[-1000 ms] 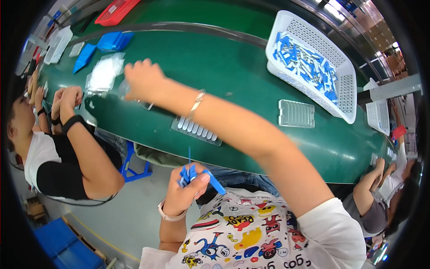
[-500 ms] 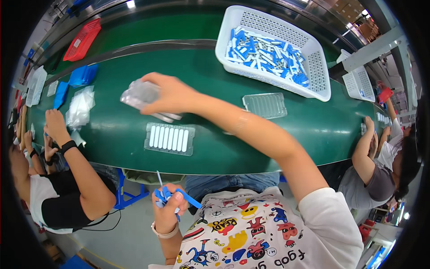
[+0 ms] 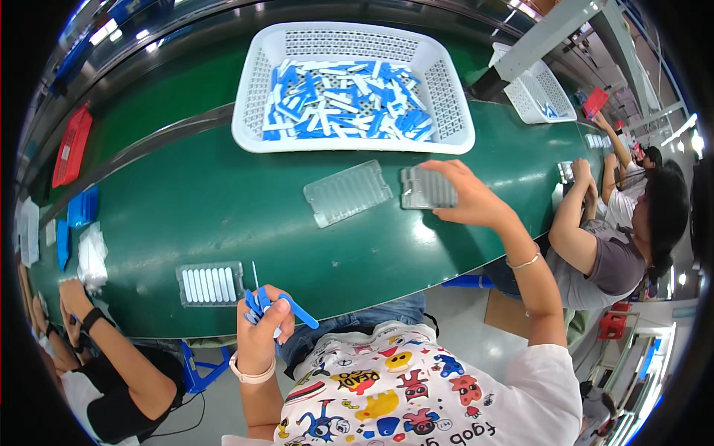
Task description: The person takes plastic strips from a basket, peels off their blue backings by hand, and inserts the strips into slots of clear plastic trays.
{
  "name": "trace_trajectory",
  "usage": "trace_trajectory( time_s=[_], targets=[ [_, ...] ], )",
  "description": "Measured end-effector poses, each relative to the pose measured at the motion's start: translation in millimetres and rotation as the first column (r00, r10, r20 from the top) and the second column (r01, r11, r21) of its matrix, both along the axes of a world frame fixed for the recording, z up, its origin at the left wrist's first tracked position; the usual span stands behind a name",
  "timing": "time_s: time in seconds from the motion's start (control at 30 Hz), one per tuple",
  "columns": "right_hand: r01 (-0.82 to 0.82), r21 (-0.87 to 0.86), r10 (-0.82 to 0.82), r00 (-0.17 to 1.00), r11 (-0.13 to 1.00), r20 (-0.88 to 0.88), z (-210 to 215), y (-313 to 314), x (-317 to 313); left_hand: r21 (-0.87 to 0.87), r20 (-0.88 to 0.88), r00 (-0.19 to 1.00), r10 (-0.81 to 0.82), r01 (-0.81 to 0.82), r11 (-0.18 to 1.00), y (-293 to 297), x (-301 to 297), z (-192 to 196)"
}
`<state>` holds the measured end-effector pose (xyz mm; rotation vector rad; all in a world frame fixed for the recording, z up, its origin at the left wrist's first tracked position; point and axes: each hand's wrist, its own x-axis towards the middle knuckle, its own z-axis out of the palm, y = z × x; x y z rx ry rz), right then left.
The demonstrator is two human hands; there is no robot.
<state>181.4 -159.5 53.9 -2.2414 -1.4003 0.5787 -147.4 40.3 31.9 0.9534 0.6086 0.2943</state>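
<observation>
In my left hand (image 3: 262,327), raised before my chest, is a bunch of slim blue plastic pieces (image 3: 299,312). My fingers are closed round them, and a thin pale rod pokes up from the bunch. Away to the right, my right hand (image 3: 472,195) grips a small stack of clear plastic trays (image 3: 425,187) by its right end, at the green tabletop. Left of this stack lies a single clear ribbed tray (image 3: 347,195). Nearer my left hand, another clear tray (image 3: 239,276) holds a row of several white strips (image 3: 208,285).
A white basket (image 3: 242,123) of blue and white pieces stands at the back. At the left are a red basket (image 3: 72,146), a blue bin (image 3: 82,207) and clear bags (image 3: 92,256). Co-workers sit on both sides; a smaller white basket (image 3: 529,100) stands far right.
My right hand has carried the stack of clear trays from the left, near the filled tray, to the right of the single clear tray. The view has swung right. My left hand still grips the blue pieces.
</observation>
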Motion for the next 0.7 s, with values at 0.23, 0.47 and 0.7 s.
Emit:
trace_trajectory(
  time_s=[0.23, 0.47, 0.7],
  targets=[
    [-0.014, 0.159, 0.01, 1.0, 0.987, 0.027, 12.2, -35.7, 20.9, 0.047, -0.086, 0.996, 0.018, -0.014, 0.999, 17.8, 34.1, -5.4],
    [0.192, -0.101, -0.177, 0.974, 0.976, 0.142, -2.8, -90.2, 46.1, 0.089, -0.151, 0.982, 0.117, -0.104, 0.991, 35.8, 69.1, -12.3],
    [-0.009, -0.088, 0.03, 0.972, 0.996, 0.232, -9.6, -31.7, 23.1, 0.162, -0.156, 0.979, 0.128, -0.103, 0.981, 32.1, 89.0, -16.8]
  ],
)
